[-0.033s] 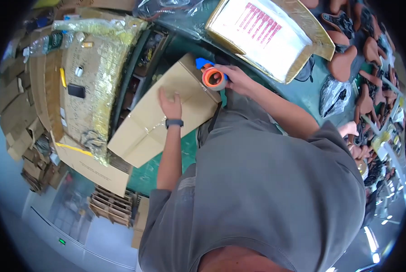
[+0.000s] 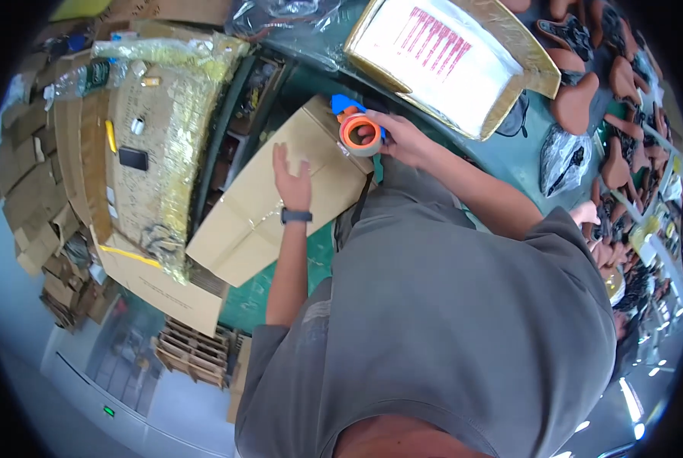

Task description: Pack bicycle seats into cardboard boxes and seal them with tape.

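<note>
A worker in a grey T-shirt (image 2: 463,305) bends over a long brown carton (image 2: 269,210), right hand (image 2: 402,143) closed around a blue-and-orange tape dispenser (image 2: 357,120). The right grip is narrow and firm, fingertips showing inside the orange ring, the dispenser at the carton's end nearest that hand. The left hand (image 2: 292,183), a dark wristband (image 2: 296,217) behind it, has a wide, unfilled grip over the carton's upper face, thumb and fingers spread apart; from here I cannot tell whether the palm touches the cardboard. The carton lies aslant in front of the worker. To the left, a black phone (image 2: 134,158) and a yellow-handled tool (image 2: 111,136) rest on a large cardboard piece (image 2: 154,114); to the right, brown saddles (image 2: 576,104) crowd beyond an open, white-lined box (image 2: 541,62).
</note>
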A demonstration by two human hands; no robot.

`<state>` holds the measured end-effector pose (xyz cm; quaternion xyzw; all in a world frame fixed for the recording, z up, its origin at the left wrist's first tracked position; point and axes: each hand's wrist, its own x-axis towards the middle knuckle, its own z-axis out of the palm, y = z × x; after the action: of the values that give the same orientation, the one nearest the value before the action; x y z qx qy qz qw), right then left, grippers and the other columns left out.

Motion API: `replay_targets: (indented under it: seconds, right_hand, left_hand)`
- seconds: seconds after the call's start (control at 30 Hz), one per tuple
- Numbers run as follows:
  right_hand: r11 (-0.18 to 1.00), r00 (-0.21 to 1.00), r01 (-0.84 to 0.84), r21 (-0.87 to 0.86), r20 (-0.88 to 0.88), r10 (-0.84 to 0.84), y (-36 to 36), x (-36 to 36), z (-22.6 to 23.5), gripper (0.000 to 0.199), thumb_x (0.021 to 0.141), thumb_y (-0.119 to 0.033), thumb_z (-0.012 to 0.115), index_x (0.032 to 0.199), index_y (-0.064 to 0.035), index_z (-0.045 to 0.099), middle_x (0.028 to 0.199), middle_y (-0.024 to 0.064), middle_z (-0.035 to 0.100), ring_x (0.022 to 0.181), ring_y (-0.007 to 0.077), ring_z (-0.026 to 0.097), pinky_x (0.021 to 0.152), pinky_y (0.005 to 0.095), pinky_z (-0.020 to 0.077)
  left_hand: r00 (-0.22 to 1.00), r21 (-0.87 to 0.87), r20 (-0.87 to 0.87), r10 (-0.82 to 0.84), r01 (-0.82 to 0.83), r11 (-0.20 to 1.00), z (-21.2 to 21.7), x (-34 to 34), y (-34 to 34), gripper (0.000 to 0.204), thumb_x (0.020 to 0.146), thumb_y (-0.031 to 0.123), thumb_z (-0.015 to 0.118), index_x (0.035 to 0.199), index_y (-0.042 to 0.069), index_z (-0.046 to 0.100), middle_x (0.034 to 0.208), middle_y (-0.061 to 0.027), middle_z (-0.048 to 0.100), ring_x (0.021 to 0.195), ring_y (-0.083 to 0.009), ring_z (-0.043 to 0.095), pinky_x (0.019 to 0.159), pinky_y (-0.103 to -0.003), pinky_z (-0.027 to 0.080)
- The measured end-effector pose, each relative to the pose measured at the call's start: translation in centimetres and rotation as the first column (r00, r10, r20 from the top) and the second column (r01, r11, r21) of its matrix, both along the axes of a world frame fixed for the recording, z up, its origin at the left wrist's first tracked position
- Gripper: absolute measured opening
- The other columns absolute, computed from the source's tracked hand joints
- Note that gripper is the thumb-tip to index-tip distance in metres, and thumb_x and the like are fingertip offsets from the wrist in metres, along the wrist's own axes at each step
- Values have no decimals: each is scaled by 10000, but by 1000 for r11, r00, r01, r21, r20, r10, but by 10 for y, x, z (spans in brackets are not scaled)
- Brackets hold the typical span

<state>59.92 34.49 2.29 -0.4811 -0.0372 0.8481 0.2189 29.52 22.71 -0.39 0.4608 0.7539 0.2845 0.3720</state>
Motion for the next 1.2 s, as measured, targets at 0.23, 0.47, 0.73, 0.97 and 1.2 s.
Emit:
replay_targets:
  seconds: [0.23,0.47,0.73,0.97,1.2]
  right_hand:
    - [944,925,272,188,-321,-202,-42,-33,163,480,1117,-322,691,1495,-50,572,1390,95,708,1215,203,732,1063,385,605]
    - [831,982,187,524,-87,-166,-124,-61,228,653,1049,-345,783,1572,-34,545,1444,83,676,1312,187,670,1116,388,566]
    - [858,934,178,482,191,-301,-192,-49,212,536,1088,-284,717,1526,-12,569,1381,104,706,1164,233,737,1052,429,625]
    - [767,924,-143,626,362,-123,-210,-68,173,495,1054,-194,754,1484,2,606,1294,97,740,1094,194,740,950,382,633]
    - [701,930,-342,626,335,154,-158,-99,218,590,1015,-187,785,1526,12,566,1328,100,717,1158,215,721,1021,408,611]
  left_hand:
    - [886,452,-262,-382,462,763,199,80,45,978,758,247,999,1586,1,541,1575,-223,590,1370,-423,626,1092,-486,552]
    - [864,605,-73,-498,435,667,260,10,-16,906,766,238,1003,1549,51,586,1458,-176,706,1298,-380,708,1114,-473,559]
    - [735,858,433,-522,-157,490,413,-152,-21,658,969,286,863,1539,87,602,1596,-223,549,1434,-395,590,1160,-493,515]
    - [470,503,-676,567,-267,822,544,-434,72,979,898,372,875,1653,-42,409,1552,-310,577,1407,-462,586,1163,-568,485]
    - [947,125,-125,-296,311,942,231,-218,-26,525,942,303,802,1419,104,709,1231,-178,797,1145,-384,760,1001,-460,603]
